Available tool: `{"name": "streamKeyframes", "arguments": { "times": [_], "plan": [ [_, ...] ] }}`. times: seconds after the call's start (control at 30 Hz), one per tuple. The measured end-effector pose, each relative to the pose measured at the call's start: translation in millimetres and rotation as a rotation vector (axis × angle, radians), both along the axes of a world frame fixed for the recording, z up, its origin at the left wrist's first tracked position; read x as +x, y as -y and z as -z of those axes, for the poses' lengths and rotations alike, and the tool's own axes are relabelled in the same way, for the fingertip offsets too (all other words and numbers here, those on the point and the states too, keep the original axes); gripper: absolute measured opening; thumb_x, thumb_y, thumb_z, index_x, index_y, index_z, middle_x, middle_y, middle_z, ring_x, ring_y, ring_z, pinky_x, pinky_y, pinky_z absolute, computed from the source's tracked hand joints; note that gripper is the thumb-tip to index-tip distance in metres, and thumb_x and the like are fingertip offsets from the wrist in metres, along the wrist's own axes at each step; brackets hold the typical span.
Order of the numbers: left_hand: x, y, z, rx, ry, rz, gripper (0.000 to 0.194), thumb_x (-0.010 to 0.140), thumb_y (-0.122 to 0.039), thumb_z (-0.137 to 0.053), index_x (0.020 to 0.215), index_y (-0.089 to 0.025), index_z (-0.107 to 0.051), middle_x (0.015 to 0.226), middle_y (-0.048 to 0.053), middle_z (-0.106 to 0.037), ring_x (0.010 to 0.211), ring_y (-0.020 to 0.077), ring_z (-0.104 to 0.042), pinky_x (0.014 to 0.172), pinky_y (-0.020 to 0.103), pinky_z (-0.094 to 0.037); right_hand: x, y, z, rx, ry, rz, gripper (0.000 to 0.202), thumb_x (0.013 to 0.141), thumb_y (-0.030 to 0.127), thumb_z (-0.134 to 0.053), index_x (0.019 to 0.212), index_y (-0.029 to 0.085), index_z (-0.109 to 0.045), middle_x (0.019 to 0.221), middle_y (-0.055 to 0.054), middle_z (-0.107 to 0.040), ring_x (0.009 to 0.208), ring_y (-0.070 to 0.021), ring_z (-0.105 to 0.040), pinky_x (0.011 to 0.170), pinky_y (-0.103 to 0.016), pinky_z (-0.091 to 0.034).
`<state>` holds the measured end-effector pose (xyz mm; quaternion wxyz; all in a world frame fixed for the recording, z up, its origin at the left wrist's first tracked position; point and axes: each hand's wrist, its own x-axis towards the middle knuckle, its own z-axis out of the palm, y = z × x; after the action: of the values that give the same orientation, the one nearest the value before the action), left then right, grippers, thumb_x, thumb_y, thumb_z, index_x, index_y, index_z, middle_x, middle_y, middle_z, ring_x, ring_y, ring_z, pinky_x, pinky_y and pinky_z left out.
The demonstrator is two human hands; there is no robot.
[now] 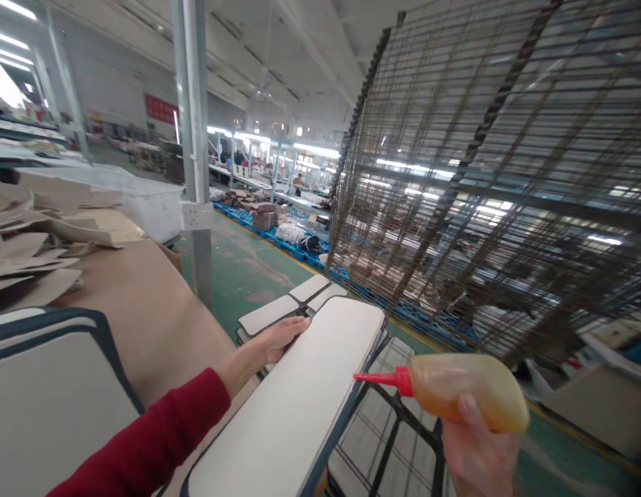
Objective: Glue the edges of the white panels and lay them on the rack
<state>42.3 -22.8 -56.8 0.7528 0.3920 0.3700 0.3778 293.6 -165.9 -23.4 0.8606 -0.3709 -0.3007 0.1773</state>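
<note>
My right hand (481,445) is wrapped round a glue bottle (468,390), a soft clear one with amber liquid and a red nozzle (377,378). The nozzle points left, and its tip appears at the right edge of a long white panel (294,393); whether it touches I cannot tell. This panel has rounded corners and a dark blue fabric border. At its far left edge my left hand (279,339) grips it, thumb on top and the other fingers mostly hidden. More white panels with dark edging (269,314) lie beyond and beneath it.
Left of me a brown work table (144,297) carries loose board pieces (35,255) and a stack of dark-edged panels (56,414). A metal post (196,138) stands behind it. On the right leans a tall wire rack (476,159), with blue pallets (294,241) beyond on the green floor.
</note>
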Motion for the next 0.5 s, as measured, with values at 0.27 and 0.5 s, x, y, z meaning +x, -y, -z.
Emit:
{"name": "streamKeyframes", "arguments": {
  "times": [0.27, 0.5],
  "plan": [
    [-4.9, -3.1, -8.6, -0.018, 0.023, 0.02, 0.017, 0.081, -0.027, -0.07, 0.078, -0.014, -0.06, 0.063, 0.003, -0.068, 0.05, 0.0142, -0.063, 0.049, 0.024, -0.053, -8.1, 5.0, -2.0, 0.027, 0.072, -0.032, 0.038, 0.052, 0.029, -0.089, 0.084, 0.02, -0.069, 0.071, 0.002, -0.068, 0.073, -0.0158, -0.065, 0.068, -0.022, -0.055],
    [-2.5, -14.2, -5.6, 0.003, -0.008, 0.02, 0.02, 0.079, -0.029, -0.073, 0.079, -0.014, -0.059, 0.063, 0.004, -0.068, 0.05, 0.0148, -0.063, 0.05, 0.025, -0.054, -12.9, 9.0, -2.1, 0.019, 0.073, -0.066, 0.041, 0.052, 0.03, -0.088, 0.088, 0.021, -0.069, 0.075, 0.001, -0.069, 0.071, -0.0177, -0.066, 0.06, -0.024, -0.054]
  ]
}}
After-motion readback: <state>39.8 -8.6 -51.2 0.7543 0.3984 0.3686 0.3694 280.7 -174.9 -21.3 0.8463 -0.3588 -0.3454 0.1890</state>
